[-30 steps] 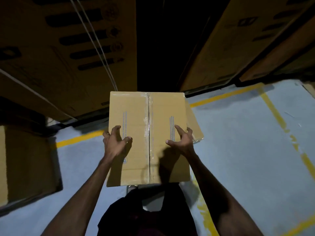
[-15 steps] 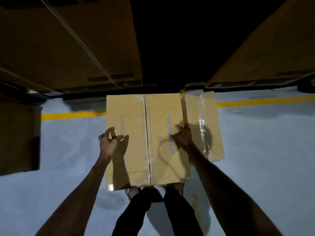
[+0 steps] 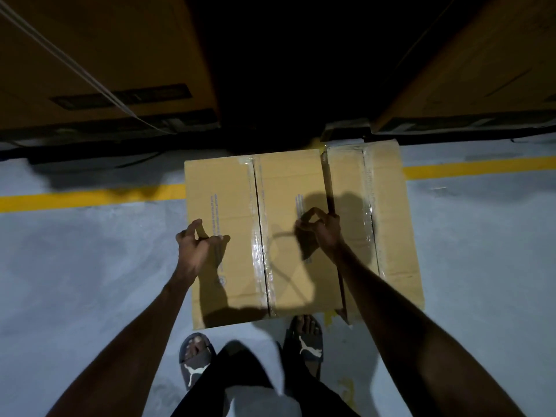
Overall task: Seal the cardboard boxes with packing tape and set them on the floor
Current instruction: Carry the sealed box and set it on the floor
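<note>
a: which step is this?

b: the setting down, i'd judge. the taped box [image 3: 255,236] sits low over the grey floor [image 3: 90,266], close in front of the feet, its centre seam already covered with clear tape [image 3: 261,236]. whether its base rests on the floor yet, i cannot tell

a: and the second box?

b: the other sealed box [image 3: 382,212] lies on the floor just beside it to the right, edges nearly touching, also taped down its middle

a: hands?

b: both arms reach straight down. the left hand [image 3: 194,251] is at the box's left edge, fingers curled with tips on the top face; the grip looks loose, and it holds nothing i can make out. the right hand [image 3: 323,233] is at the right edge, by the gap between the two boxes, fingers curled much the same, thumb and forefinger forming a ring, nothing pinched in it

a: next move?

b: probably letting go fully and lifting the hands clear, minding the fingers at that narrow gap. the box should also stay clear of the sandals [image 3: 195,362]
</note>
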`<move>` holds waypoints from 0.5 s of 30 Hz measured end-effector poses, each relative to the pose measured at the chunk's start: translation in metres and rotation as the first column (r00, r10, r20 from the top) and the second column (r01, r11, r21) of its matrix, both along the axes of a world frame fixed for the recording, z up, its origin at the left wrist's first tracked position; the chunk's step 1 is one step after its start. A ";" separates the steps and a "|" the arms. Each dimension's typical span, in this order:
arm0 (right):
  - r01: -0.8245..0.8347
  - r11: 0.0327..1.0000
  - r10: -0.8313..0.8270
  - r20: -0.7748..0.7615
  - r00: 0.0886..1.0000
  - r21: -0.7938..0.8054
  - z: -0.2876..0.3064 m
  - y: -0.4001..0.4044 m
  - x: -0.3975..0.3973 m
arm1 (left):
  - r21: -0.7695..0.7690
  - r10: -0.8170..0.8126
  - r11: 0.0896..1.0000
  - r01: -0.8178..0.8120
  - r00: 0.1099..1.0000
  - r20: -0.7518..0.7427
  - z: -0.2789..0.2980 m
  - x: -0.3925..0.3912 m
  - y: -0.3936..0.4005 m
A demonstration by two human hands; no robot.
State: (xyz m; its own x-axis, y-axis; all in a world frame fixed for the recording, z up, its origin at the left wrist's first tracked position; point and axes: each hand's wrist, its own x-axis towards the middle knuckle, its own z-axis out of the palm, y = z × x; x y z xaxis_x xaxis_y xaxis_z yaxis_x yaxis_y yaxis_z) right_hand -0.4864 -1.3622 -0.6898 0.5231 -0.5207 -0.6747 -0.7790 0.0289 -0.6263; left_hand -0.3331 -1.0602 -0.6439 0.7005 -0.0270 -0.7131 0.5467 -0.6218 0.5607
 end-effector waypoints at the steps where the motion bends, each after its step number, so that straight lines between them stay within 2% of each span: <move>1: 0.017 1.000 -0.017 0.009 1.000 0.010 0.018 0.001 0.005 | -0.001 0.000 1.000 0.000 1.000 -0.002 -0.004 -0.001 -0.004; 5: 0.010 0.999 -0.012 0.041 0.999 0.043 0.021 -0.005 0.012 | -0.016 0.005 1.000 -0.005 1.000 0.021 -0.018 -0.001 -0.013; 9: 0.058 0.987 -0.059 0.004 0.998 0.151 0.023 0.006 0.009 | -0.047 -0.092 0.995 0.093 0.995 0.028 -0.008 -0.003 -0.013; 12: 0.059 0.982 -0.055 -0.029 0.998 0.180 0.046 0.020 0.009 | -0.043 -0.131 0.990 0.132 0.991 0.010 0.014 -0.010 -0.017; 15: -0.002 0.994 0.012 -0.095 0.995 0.108 0.085 0.032 0.001 | -0.061 -0.159 0.986 0.158 0.987 -0.007 0.055 -0.020 -0.024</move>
